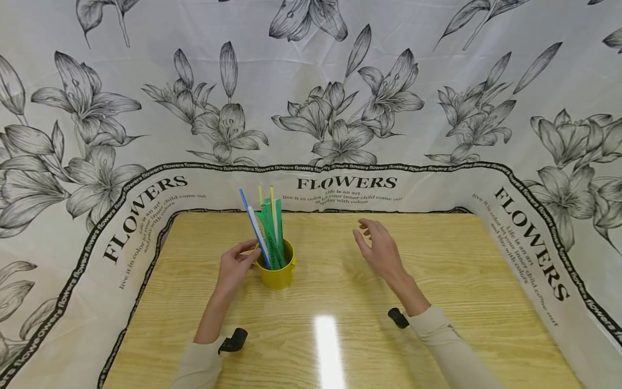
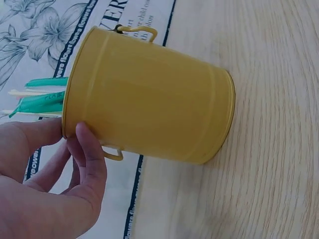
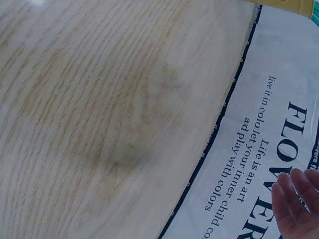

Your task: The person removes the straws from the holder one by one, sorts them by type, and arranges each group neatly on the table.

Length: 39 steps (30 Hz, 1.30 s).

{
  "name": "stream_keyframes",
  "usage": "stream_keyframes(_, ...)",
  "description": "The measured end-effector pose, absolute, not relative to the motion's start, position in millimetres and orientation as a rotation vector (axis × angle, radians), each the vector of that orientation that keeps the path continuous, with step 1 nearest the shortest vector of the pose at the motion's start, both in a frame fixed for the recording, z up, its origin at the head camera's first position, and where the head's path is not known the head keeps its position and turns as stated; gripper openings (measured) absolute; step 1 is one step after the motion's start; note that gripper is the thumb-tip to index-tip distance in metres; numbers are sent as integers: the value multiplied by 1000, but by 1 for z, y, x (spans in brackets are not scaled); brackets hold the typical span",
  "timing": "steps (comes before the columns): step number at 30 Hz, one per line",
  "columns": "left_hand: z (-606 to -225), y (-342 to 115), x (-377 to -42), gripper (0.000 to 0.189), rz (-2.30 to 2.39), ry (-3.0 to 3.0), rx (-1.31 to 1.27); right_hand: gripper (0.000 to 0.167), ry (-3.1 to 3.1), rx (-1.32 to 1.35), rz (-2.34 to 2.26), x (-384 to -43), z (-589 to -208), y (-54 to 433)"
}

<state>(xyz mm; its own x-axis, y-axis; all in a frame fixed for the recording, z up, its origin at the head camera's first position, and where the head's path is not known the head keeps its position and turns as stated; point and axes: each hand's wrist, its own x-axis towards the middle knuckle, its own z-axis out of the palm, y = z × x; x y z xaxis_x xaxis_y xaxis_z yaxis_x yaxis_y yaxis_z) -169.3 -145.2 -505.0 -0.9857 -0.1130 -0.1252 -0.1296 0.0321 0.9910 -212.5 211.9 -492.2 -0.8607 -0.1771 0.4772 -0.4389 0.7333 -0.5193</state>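
Note:
A small yellow metal bucket (image 1: 277, 278) with side handles stands upright on the wooden table, left of the middle. Long thin green strips (image 1: 273, 232), a blue-and-white stick (image 1: 257, 229) and pale yellow sticks (image 1: 272, 193) lean in it and rise above its rim. My left hand (image 1: 236, 266) pinches the bucket's rim at its left side. In the left wrist view, that hand's thumb and a finger (image 2: 89, 149) meet at the rim close to one handle. To the right of the bucket, my right hand (image 1: 381, 248) hovers over the table with relaxed fingers, holding nothing.
White cloth (image 1: 350, 189) printed with black lilies and lettering hangs behind and along both sides of the wooden table (image 1: 466, 270). A bright light reflection (image 1: 329, 346) lies on the tabletop near the front. Dark wrist cameras (image 1: 234, 340) sit by both sleeves.

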Motion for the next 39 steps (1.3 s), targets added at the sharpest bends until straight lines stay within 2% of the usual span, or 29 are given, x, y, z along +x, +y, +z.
stream_keyframes(21, -504, -144, -172, 35, 2177, 2091, -397, 33, -2539, 517, 1043, -224, -484, 169)
stream_keyframes(39, -501, -142, -173, 35, 2193, 2061, -434, 25, -2447, 550, 1491, -236, -475, 120)
